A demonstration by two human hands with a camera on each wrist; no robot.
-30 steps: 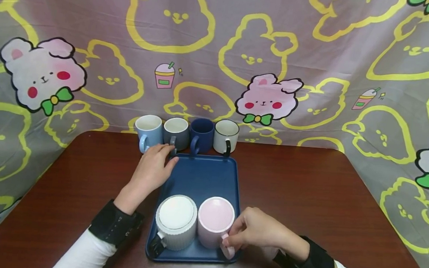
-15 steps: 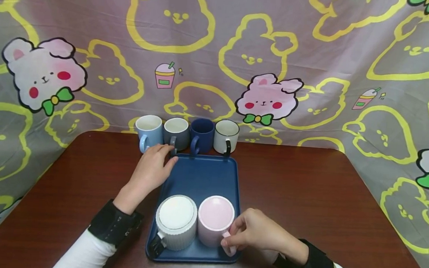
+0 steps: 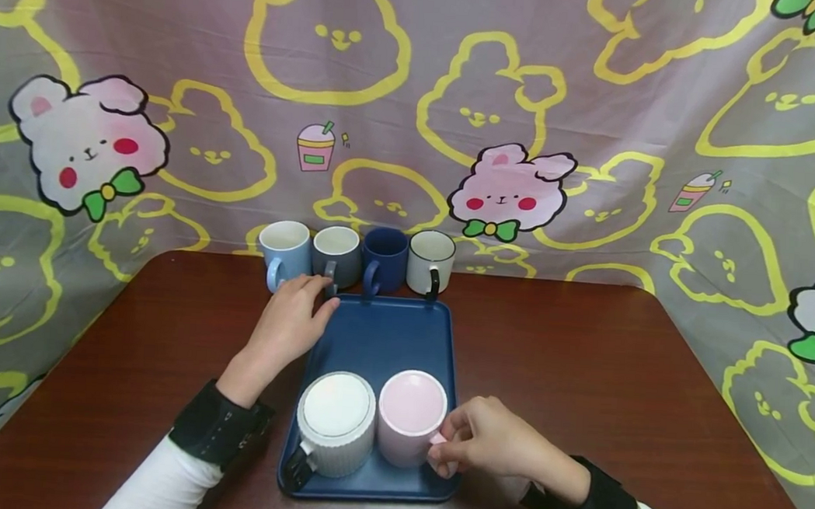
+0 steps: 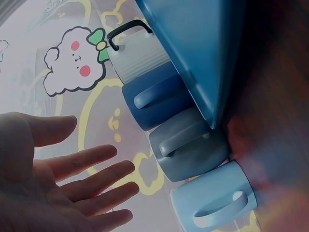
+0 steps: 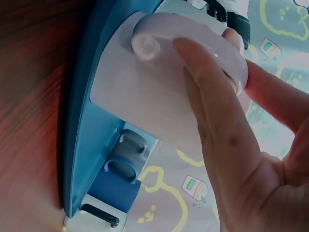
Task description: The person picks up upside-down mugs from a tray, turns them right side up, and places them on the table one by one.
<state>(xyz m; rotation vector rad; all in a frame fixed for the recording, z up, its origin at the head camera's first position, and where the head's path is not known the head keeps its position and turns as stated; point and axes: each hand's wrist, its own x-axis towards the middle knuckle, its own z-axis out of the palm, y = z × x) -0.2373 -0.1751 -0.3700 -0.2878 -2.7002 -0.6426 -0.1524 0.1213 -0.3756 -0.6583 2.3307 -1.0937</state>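
A pink mug (image 3: pixel 410 410) stands at the near right of a dark blue tray (image 3: pixel 382 331). My right hand (image 3: pixel 443 443) grips it at the handle, with fingers (image 5: pixel 207 111) laid along the pink mug (image 5: pixel 154 96) wall. Beside it on the left stands a white ribbed mug (image 3: pixel 336 421) with a black handle. My left hand (image 3: pixel 322 294) rests relaxed on the tray's far left corner and holds nothing. In the left wrist view the left hand (image 4: pixel 91 166) shows straight, spread fingers.
Behind the tray, a row of mugs lines the table's back edge: light blue (image 3: pixel 285 252), grey (image 3: pixel 336 253), dark blue (image 3: pixel 384 258) and white with a black handle (image 3: pixel 430 258). A patterned cloth (image 3: pixel 599 103) hangs behind. Brown tabletop (image 3: pixel 582 374) lies on both sides.
My right hand has turned the pink mug slightly, bringing its handle back and up from the tray's front corner. The left hand has stayed put.
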